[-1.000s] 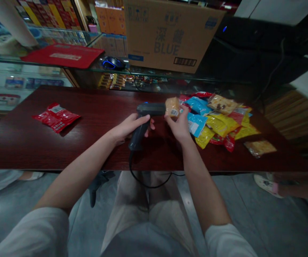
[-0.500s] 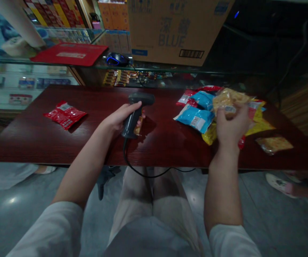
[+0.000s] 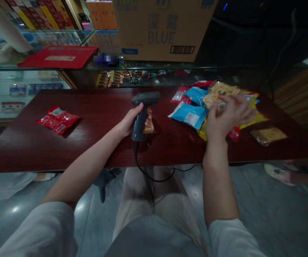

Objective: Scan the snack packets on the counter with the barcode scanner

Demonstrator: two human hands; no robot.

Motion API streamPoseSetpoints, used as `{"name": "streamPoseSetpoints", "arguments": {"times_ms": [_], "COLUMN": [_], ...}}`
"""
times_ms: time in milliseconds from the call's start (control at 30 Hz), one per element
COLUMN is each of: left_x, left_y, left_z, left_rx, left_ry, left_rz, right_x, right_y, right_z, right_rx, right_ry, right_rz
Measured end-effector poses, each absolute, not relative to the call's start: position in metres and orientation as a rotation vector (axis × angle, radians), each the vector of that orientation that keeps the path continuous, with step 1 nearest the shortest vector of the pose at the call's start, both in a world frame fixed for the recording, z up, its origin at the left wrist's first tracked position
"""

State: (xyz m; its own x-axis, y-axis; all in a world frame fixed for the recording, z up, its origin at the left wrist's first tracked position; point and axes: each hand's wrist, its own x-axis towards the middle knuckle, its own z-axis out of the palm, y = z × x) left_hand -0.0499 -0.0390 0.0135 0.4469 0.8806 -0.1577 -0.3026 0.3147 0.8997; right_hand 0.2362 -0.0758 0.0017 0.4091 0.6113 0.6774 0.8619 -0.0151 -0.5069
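Observation:
My left hand (image 3: 132,120) is closed round the grip of a black barcode scanner (image 3: 140,123), whose head points right. A small clear-wrapped snack (image 3: 149,127) shows behind the grip by my fingertips; whether they hold it I cannot tell. My right hand (image 3: 227,114) has its fingers spread over a pile of snack bags. Beside its thumb and fingers, a clear pack of pale yellow snacks (image 3: 215,93) lies on top of the pile. Blue bags (image 3: 187,115) lie left of this hand. Yellow bags (image 3: 255,119) and a red bag (image 3: 234,134) are partly hidden.
On the dark red table (image 3: 102,103), a red bag (image 3: 59,119) lies at left and a clear-wrapped snack (image 3: 270,136) at right. The scanner's cable (image 3: 154,179) loops below the front edge. Behind stand a cardboard box (image 3: 164,32) and a red mat (image 3: 60,57) on a glass counter.
My right hand's fingers have spread off the clear snack pack, which stays on the pile. My left hand has moved slightly right with the scanner. The view has shifted a little.

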Motion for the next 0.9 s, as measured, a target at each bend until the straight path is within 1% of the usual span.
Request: {"name": "streamPoseSetpoints", "arguments": {"times_ms": [67,133,267,367,467,700,900], "left_x": [-0.047,-0.048,-0.060,-0.074,-0.084,-0.090,-0.089], "left_y": [-0.042,-0.043,-0.043,-0.040,-0.037,-0.033,-0.033], "left_z": [0.014,0.018,0.029,0.036,0.036,0.033,0.034], "left_rx": [0.922,0.903,0.866,0.870,0.903,1.001,1.050], "left_ry": [0.725,0.717,0.728,0.748,0.787,0.900,0.907], "left_rz": [0.884,0.897,0.944,0.971,0.951,0.919,0.866], "right_x": [0.223,0.204,0.162,0.136,0.116,0.114,0.146], "right_y": [-0.076,-0.077,-0.076,-0.072,-0.064,-0.045,-0.039], "right_z": [0.004,0.006,0.006,0.005,0.004,0.000,-0.003], "right_rx": [-1.677,-1.624,-1.514,-1.541,-1.604,-1.638,-1.644], "right_ry": [-1.369,-1.511,-1.822,-1.947,-2.007,-2.009,-1.965], "right_rz": [-0.311,-0.211,0.181,0.483,0.642,0.792,0.504]}}
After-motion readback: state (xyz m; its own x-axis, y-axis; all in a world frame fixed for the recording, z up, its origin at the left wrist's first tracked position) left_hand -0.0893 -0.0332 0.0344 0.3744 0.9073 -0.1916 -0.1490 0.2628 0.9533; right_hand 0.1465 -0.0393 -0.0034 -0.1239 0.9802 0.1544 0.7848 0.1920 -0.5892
